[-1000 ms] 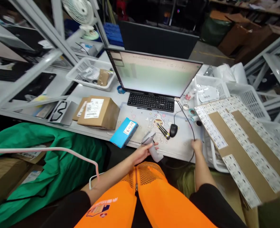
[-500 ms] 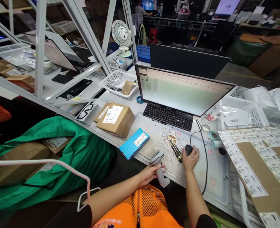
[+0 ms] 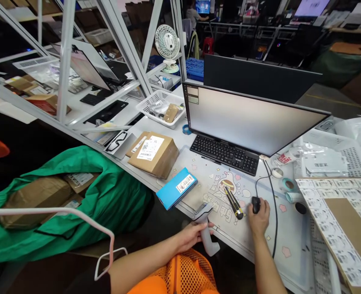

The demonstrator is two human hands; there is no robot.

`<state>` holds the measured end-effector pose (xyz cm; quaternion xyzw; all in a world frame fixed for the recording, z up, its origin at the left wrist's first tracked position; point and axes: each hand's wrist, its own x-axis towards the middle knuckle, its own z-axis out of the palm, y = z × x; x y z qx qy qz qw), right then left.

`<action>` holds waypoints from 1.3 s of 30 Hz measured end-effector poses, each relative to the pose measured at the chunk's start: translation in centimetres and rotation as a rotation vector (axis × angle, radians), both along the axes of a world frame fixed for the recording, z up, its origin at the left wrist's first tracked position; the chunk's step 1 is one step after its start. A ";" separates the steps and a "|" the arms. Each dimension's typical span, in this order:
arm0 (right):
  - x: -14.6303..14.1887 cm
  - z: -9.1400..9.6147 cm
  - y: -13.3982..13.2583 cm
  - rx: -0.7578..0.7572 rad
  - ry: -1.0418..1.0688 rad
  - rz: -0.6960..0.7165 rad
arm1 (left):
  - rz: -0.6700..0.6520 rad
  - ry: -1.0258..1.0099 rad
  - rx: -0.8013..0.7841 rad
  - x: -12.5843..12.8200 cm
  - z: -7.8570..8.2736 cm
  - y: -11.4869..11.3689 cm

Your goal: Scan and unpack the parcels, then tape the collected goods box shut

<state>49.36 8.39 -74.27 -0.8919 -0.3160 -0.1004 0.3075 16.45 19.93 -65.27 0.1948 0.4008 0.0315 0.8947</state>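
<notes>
Desk mat [image 3: 290,228]: spread beneath keyboard, cutter and mouse.
Monitor [image 3: 250,118]: lit, mostly blank grey, small dark panel at upper left, wording unreadable.
Carton [image 3: 156,156]: set down labelled face up, behind the blue box.
Keyboard [image 3: 225,154]: below the monitor, untouched.
Blue box [image 3: 173,192]: flat, white label on top, near the scanner's head.
Scanner [image 3: 208,240]: held tilted at the desk's near edge.
Left hand [image 3: 194,235]: fingers wrapped round the scanner's handle.
Right hand [image 3: 260,219]: curved over the mouse, thumb along one side.
Cutter [image 3: 233,203]: lying near the mouse.
Mouse [image 3: 255,204]: on the mat; seemingly mid on-screen step, next move probably calling for small, steady pointing, clear of the cutter.
</notes>
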 end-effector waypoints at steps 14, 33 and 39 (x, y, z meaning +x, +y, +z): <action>0.6 0.9 0.2 -0.044 -0.022 -0.073 | -0.028 0.011 0.004 -0.4 0.0 0.2; -0.4 0.2 -1.1 -0.065 -0.013 -0.048 | 0.027 0.041 -0.007 -1.3 -0.3 0.5; -0.5 0.2 -1.1 -0.040 -0.030 -0.041 | 0.043 0.046 -0.022 -1.2 -0.4 0.1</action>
